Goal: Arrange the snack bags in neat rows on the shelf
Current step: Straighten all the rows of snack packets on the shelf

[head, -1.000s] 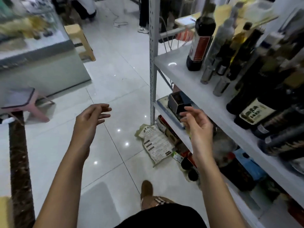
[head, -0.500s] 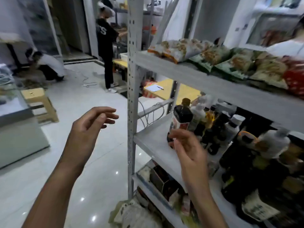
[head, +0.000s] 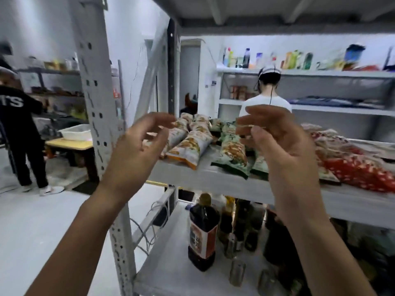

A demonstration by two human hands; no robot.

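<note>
1. The shelf (head: pixel 213 178) is the mid board of a grey metal rack, roughly chest-high to you, so both arms reach it w/o bending. There's 1 board in play and 1 punched upright post (head: pixel 96 107) at its left corner.
2. Other ppl: 2. The person in a black top (head: pixel 17 124) stands far left. The person in a white top (head: pixel 267 101) is beyond the rack, back to you. Neither is near your stock.
3. The snack bags all lie flat on that shelf, grouped by colour L to R, prob. so each colour gets its own row.
   - The red bags (head: pixel 359 169) on the right are the biggest heap. They overlap and are too blurred to count.
   - The orange-and-white bags (head: pixel 190 146) are on the left. I count abt 5, skewed at odd angles, w/ the front one reaching the shelf's front edge.
   - The green bags (head: pixel 233 152) are in the middle. At least 3 show, and your right hand hides more.
   - No colour is in a straight row yet, so the job looks barely begun.
4. Hands: 2. Your left hand (head: pixel 136 150) and right hand (head: pixel 277 142) are both raised in front of the shelf w/ fingers loosely curled and nothing in either. The left sits before the orange group and the right before the green. My guess is you're set to take or square up a bag on each side. Can't tell if any fingertip touches a bag.
5. One dark bottle (head: pixel 203 231) w/ an orange label stands on the board below, at the front of a cluster too dim to count. It's not your concern.
</note>
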